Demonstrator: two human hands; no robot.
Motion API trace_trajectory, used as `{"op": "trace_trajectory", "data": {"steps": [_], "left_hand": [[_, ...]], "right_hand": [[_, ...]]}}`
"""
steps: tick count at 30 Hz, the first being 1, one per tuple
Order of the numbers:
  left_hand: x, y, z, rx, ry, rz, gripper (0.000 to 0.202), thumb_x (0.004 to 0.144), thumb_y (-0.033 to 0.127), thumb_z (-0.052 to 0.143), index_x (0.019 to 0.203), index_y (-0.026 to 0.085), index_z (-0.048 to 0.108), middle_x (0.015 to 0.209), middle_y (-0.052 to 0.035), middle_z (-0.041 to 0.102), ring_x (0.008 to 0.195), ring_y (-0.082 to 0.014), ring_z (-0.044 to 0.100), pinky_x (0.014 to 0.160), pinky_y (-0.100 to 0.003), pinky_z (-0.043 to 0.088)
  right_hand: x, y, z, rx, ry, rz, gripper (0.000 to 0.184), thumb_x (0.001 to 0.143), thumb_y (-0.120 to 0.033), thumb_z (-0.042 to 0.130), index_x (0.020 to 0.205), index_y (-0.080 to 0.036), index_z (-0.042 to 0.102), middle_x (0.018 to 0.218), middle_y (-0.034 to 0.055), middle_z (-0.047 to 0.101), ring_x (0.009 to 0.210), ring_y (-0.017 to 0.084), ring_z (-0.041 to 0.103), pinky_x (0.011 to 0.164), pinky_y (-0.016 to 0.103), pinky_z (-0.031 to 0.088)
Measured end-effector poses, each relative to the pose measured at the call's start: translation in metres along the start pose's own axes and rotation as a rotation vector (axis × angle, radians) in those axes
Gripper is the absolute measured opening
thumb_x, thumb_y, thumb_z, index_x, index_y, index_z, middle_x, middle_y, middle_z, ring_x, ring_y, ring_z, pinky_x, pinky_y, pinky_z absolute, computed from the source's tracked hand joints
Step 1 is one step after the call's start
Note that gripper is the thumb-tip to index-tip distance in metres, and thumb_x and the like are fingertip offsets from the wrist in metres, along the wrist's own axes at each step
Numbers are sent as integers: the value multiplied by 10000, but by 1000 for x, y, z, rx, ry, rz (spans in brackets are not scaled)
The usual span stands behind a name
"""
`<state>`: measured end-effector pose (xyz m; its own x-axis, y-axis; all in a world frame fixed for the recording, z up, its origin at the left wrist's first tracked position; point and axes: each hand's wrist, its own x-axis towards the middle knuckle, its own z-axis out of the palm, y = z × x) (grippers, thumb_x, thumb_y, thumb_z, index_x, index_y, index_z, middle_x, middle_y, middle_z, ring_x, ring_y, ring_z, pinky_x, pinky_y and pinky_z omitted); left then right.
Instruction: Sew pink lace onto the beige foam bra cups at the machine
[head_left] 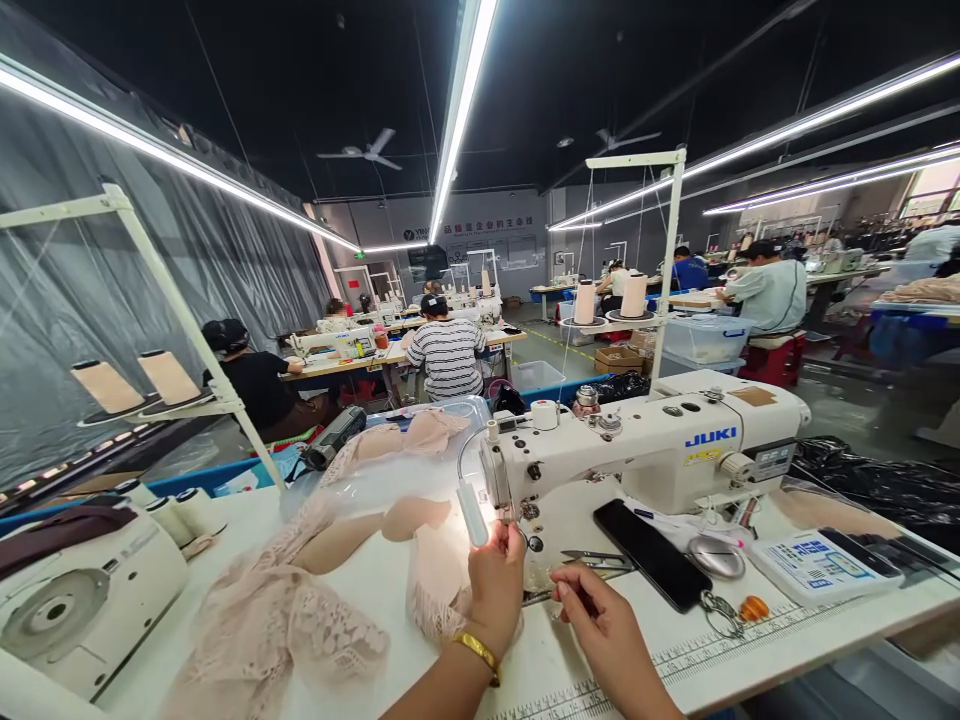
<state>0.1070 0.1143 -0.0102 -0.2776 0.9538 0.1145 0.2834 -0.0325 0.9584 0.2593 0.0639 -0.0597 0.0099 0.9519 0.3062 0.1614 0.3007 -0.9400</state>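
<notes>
My left hand (pixel 496 580), a gold bracelet on its wrist, is raised to the needle area of a white sewing machine (pixel 645 440). Its fingers are pinched close under the lit lamp (pixel 472 512); what they grip is too small to make out. Lower and to the right, my right hand (pixel 596 615) has thumb and forefinger pressed together near the machine bed, and anything between them cannot be made out. Beige lace fabric (pixel 439 580) lies beside my left wrist. More beige lace garments (pixel 262 620) spread over the table to the left.
Behind my right hand lie thread snips (pixel 596 560), a black phone (pixel 652 555), a keyring (pixel 721 612) and a white box (pixel 829 565). A thread stand (pixel 671 260) rises behind the machine. Another machine head (pixel 82 590) is at left. Several people work at benches beyond.
</notes>
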Motion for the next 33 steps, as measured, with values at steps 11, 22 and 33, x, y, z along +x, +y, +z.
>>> {"op": "trace_trajectory", "data": {"steps": [11, 22, 33], "left_hand": [[-16, -13, -50, -62, -82, 65, 656, 794, 882, 487, 657, 254, 357, 633, 57, 320, 598, -156, 288, 575, -289, 315], [4, 2, -40, -284, -186, -111, 489, 768, 599, 760, 717, 231, 443, 604, 87, 331, 558, -114, 278, 536, -255, 255], [-11, 1, -47, -502, -286, -242, 695, 688, 637, 835, 633, 242, 266, 551, 110, 208, 555, -88, 98, 514, -245, 135]], "right_hand": [[0, -5, 6, -11, 28, 16, 541, 938, -714, 526, 958, -208, 716, 833, 77, 725, 717, 236, 684, 672, 339, 584], [-5, 0, 10, 41, 83, 38, 542, 916, -726, 557, 939, -209, 720, 810, 72, 723, 733, 244, 686, 663, 341, 577], [-5, 4, 5, 33, 19, 50, 452, 950, -641, 552, 980, -221, 715, 846, 53, 718, 743, 217, 656, 691, 299, 548]]}}
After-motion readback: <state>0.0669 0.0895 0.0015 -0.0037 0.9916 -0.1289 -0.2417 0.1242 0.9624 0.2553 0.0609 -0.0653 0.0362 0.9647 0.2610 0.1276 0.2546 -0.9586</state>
